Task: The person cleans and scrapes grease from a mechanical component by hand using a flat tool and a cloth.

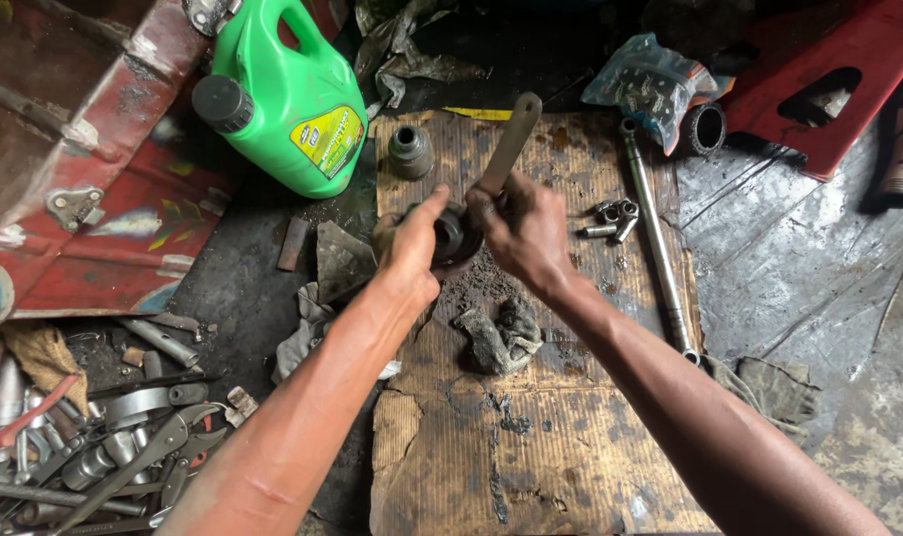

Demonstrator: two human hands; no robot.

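Lying across the floor, a stained sheet of cardboard [571,437] serves as the landmark for everything else. Far to its left, a heap of wrenches and sockets [94,457] sits at the lower corner, with a dented red metal panel [94,199] above it. Just off the cardboard's upper left corner stands a green plastic jug [293,99] with a black cap. Near that same corner, on the cardboard, rests a small dark socket [410,151].

Over the cardboard's upper middle, the left hand [407,253] is clasped around the left edge of a round, greasy black part [455,236], thumb stretched over its top. The right hand [526,233] is clenched around a flat metal bar [506,149], whose lower end meets the round part and whose upper end rises tilted toward the cardboard's top edge.

Below the hands, a dirty rag [503,335] lies on the cardboard. Toward its right side sit a few small bolts [612,218], beside a long steel rod [655,238] running along that edge. Beyond the upper right corner lie a clear plastic bag [650,84] and a red stool [838,89].
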